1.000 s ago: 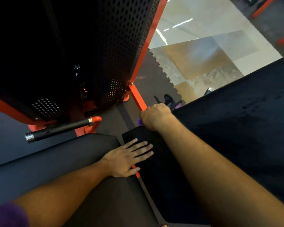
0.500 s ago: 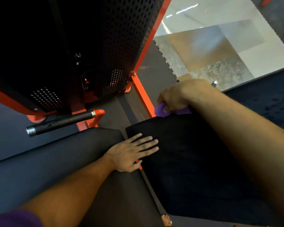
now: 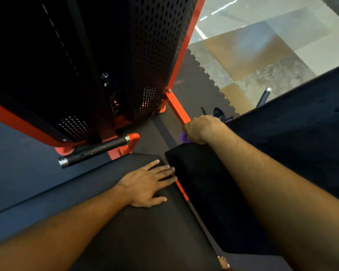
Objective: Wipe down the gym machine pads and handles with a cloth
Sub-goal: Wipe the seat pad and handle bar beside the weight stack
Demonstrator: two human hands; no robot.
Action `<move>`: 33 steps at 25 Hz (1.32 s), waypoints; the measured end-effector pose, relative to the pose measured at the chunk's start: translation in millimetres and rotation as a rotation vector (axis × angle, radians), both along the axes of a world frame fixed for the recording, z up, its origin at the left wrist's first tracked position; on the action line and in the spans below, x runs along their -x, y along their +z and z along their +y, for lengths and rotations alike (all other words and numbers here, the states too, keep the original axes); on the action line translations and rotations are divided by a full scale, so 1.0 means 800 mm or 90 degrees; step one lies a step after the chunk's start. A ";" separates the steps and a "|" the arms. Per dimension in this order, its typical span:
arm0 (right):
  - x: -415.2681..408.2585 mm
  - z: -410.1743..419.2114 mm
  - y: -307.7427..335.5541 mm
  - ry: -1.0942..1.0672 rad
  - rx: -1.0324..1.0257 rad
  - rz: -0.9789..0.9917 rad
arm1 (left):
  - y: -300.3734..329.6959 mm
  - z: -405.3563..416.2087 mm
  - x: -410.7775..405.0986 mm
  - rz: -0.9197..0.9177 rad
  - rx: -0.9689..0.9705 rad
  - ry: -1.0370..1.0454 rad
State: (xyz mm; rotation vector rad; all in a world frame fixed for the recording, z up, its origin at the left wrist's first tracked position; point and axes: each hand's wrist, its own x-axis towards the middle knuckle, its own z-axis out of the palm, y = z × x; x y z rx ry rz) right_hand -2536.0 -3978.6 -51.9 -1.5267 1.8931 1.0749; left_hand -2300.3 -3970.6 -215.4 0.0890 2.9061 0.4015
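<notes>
My right hand is closed around a purple cloth, only a small bunch of which shows below the fingers. The cloth is pressed on the far edge of a black machine pad. My left hand lies flat, fingers spread, on a second black pad to the left, with the fingertips at the gap between the two pads. A black handle bar with a chrome end cap sticks out from the orange frame, left of both hands.
A perforated black weight-stack cover with orange frame posts rises ahead. Another dark pad fills the right side. A second handle pokes out beyond it. Rubber mat and tiled floor lie behind. Bare toes show at the bottom edge.
My right hand swept the cloth right along the pad's far edge, then came back left to its near corner. My left hand stayed flat on the left pad.
</notes>
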 end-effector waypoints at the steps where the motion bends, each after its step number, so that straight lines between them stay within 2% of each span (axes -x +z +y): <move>1: -0.005 -0.004 -0.022 0.004 0.002 -0.009 | -0.006 -0.001 0.003 0.018 -0.003 0.008; 4: -0.033 -0.014 -0.100 0.030 0.012 -0.042 | -0.011 0.002 0.003 0.023 -0.026 0.012; 7: -0.047 -0.038 -0.174 0.009 -0.040 -0.084 | -0.013 -0.002 0.003 0.022 -0.044 0.020; 11: -0.058 -0.055 -0.226 -0.004 -0.102 -0.133 | -0.018 -0.002 0.000 0.029 -0.064 0.026; 15: -0.053 -0.049 -0.220 0.031 -0.088 -0.136 | -0.017 -0.001 0.001 0.037 -0.055 0.032; 19: -0.051 -0.042 -0.157 0.082 -0.044 -0.126 | -0.012 -0.001 0.000 0.036 -0.050 0.042; 23: -0.042 -0.004 -0.063 0.109 0.058 -0.128 | -0.004 -0.002 0.002 0.022 -0.032 0.031; 25: -0.041 0.032 -0.047 0.124 0.142 -0.134 | 0.002 -0.003 0.002 0.018 -0.022 0.026; 27: -0.046 0.071 -0.048 0.122 0.238 -0.224 | 0.010 -0.001 0.002 0.021 -0.001 0.023; 30: -0.052 0.131 -0.059 -0.037 0.417 -0.397 | 0.012 0.000 0.001 0.037 0.001 0.027; 33: -0.066 0.160 -0.094 -0.185 0.519 -0.403 | 0.005 -0.002 0.003 0.061 0.004 0.026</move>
